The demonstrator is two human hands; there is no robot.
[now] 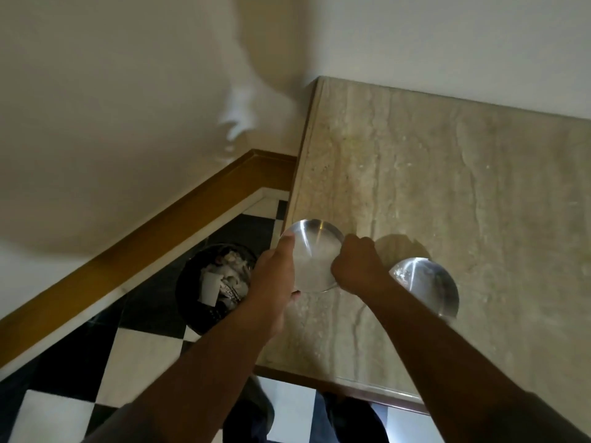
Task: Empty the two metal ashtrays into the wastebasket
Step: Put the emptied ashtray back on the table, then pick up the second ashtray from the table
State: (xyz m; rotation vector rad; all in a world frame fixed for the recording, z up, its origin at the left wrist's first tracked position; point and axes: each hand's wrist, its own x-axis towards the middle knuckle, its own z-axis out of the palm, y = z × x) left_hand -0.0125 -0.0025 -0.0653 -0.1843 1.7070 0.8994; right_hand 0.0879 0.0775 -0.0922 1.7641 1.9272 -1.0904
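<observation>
A round metal ashtray (311, 254) is held tilted at the left edge of the stone tabletop (447, 187), its shiny face toward me. My left hand (275, 276) grips its left rim, the index finger stretched along the edge. My right hand (358, 266) pinches its right rim. The second metal ashtray (425, 282) rests on the tabletop just right of my right wrist, partly hidden by my forearm. The black wastebasket (195, 282), holding crumpled paper and a white cup, stands on the floor below and left of the held ashtray.
The table's left edge (297, 174) runs along a corner of white wall. A brown wooden baseboard (144, 247) slants behind the wastebasket. The floor is black and white checkered tile (140, 356). My legs show below the table's front edge.
</observation>
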